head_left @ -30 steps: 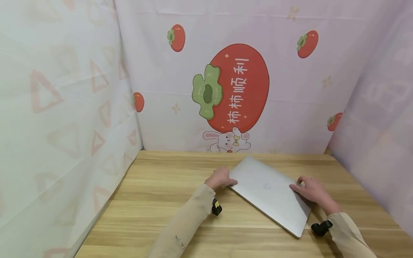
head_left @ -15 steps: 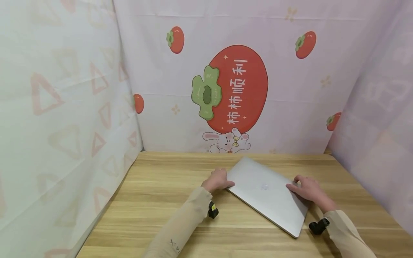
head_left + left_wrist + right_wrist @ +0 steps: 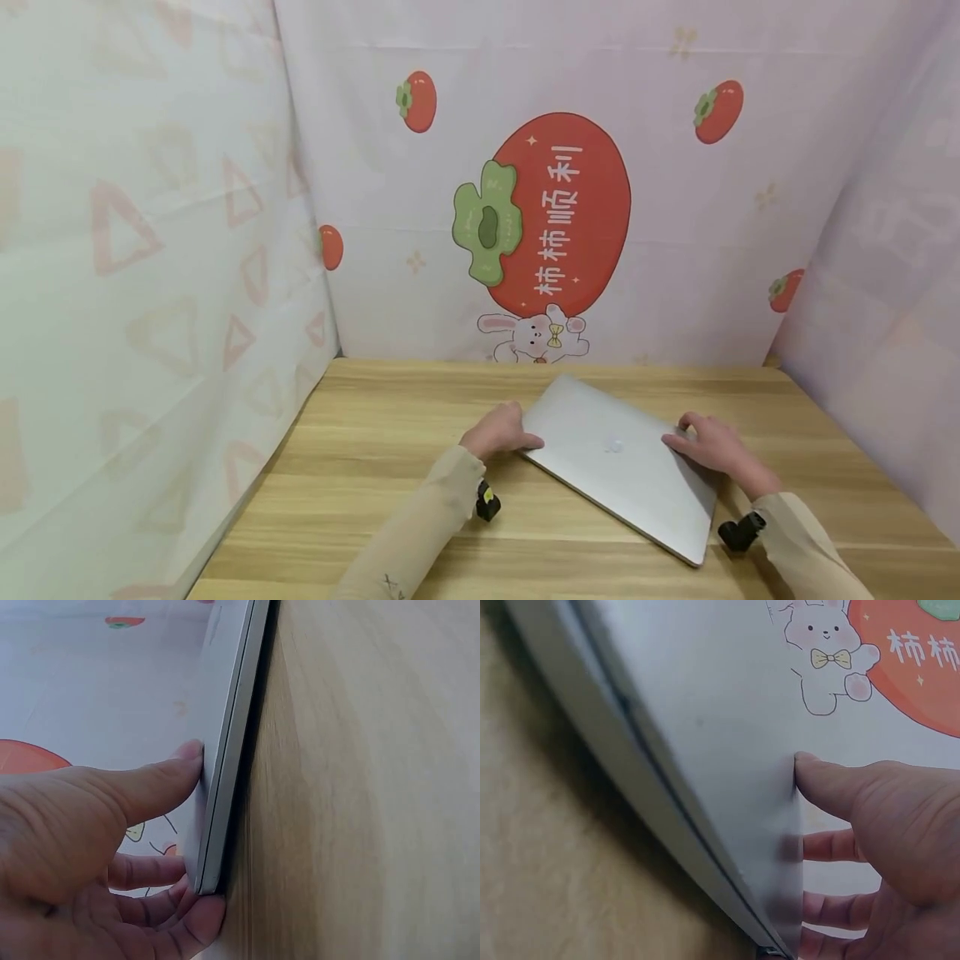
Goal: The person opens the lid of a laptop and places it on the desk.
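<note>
A closed silver laptop lies at a slant on the wooden table, its lid facing up with a faint logo in the middle. At its left corner my left hand grips the edge, the thumb on the lid. In the left wrist view, that hand's fingers curl round the edge, the lowest fingertip reaching its underside. My right hand holds the right side, thumb pressed on the lid. The right wrist view shows its other fingers along the laptop's edge, their tips partly hidden behind it.
The wooden table carries the laptop towards its right half. A printed cloth backdrop with persimmons and a rabbit rises behind it, and cloth walls stand on both sides. Small black cameras sit at the wrists.
The laptop's far and left corners have shifted slightly left, turning it a little. My left hand has moved left with it, and both hands have kept their hold. The head view has tilted slightly.
</note>
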`<state>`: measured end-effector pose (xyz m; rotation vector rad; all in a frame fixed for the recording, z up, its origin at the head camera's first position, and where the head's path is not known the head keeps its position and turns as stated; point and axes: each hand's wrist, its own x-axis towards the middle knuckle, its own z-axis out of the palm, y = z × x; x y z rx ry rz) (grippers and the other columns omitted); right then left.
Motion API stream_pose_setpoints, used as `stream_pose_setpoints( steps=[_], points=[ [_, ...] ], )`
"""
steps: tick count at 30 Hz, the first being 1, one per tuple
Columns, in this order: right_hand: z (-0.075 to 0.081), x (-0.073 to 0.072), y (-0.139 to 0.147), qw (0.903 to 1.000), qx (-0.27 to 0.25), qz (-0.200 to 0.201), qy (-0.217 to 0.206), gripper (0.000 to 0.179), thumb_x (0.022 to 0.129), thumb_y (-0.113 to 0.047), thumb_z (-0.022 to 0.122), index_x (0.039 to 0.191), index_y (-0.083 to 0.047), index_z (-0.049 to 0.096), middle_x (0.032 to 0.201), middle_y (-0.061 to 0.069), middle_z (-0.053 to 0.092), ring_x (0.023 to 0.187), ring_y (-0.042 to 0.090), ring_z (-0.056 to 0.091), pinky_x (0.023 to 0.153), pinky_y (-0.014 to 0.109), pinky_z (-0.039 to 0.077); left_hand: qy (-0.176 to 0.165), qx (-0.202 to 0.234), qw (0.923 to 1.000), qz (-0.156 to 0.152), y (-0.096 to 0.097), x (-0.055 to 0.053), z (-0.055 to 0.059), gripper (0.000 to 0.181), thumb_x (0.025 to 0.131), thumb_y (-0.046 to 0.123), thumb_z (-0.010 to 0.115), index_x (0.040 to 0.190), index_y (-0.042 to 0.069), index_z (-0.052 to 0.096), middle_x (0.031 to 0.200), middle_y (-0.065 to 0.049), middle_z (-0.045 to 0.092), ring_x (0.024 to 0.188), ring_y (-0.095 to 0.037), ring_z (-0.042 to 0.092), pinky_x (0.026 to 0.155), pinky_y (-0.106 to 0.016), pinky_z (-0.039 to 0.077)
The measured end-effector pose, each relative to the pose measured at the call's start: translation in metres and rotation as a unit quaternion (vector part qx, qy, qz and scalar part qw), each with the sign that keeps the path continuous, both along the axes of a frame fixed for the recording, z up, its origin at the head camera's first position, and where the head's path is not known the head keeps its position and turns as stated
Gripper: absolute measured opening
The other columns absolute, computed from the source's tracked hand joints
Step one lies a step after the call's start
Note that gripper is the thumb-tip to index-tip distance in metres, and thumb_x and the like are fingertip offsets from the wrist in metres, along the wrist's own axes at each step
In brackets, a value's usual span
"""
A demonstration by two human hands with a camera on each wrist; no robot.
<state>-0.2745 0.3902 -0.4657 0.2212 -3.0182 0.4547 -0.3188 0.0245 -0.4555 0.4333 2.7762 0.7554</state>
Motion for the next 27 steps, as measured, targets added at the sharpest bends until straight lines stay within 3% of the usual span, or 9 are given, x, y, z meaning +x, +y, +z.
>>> stream_pose_setpoints(
  steps=[8,15,22,27],
  points=[
    [0.008,-0.005,-0.009,0.9998,0.009,0.017,-0.009,0.044,0.089,-0.041,0.068,0.101,0.0,0.061,0.084,0.013,0.066,0.072,0.023,0.055,0.063,0.039,0.044,-0.003,-0.011,0.9999,-0.013,-0.009,0.001,0.004,0.042,0.076,0.039,0.084,0.08,0.008,0.057,0.064,0.0,0.045,0.058,-0.013,0.043,0.051,-0.025,0.036],
    [0.004,-0.009,-0.02,0.9998,-0.002,0.017,-0.01,0.045,0.09,-0.042,0.066,0.104,0.0,0.061,0.09,0.014,0.068,0.084,0.032,0.057,0.076,0.053,0.041,0.013,-0.032,0.9988,-0.035,-0.019,0.007,0.004,0.042,0.078,0.039,0.082,0.084,0.006,0.056,0.067,-0.001,0.048,0.059,-0.013,0.044,0.053,-0.025,0.037],
    [0.002,-0.012,-0.032,0.9994,0.005,0.031,-0.015,0.042,0.09,-0.04,0.067,0.104,-0.001,0.062,0.088,0.012,0.067,0.08,0.027,0.056,0.073,0.046,0.041,0.002,-0.01,0.9993,-0.037,-0.033,0.013,0.001,0.043,0.076,0.035,0.084,0.086,0.005,0.055,0.071,-0.004,0.052,0.063,-0.015,0.046,0.054,-0.026,0.039],
    [0.005,-0.016,-0.038,0.9992,-0.006,0.032,-0.024,0.04,0.091,-0.038,0.067,0.104,-0.001,0.061,0.095,0.014,0.068,0.087,0.03,0.055,0.08,0.052,0.037,0.001,-0.009,0.9993,-0.037,-0.038,0.017,0.005,0.045,0.075,0.036,0.085,0.086,0.005,0.054,0.071,-0.004,0.052,0.063,-0.015,0.046,0.054,-0.027,0.039]
  ],
)
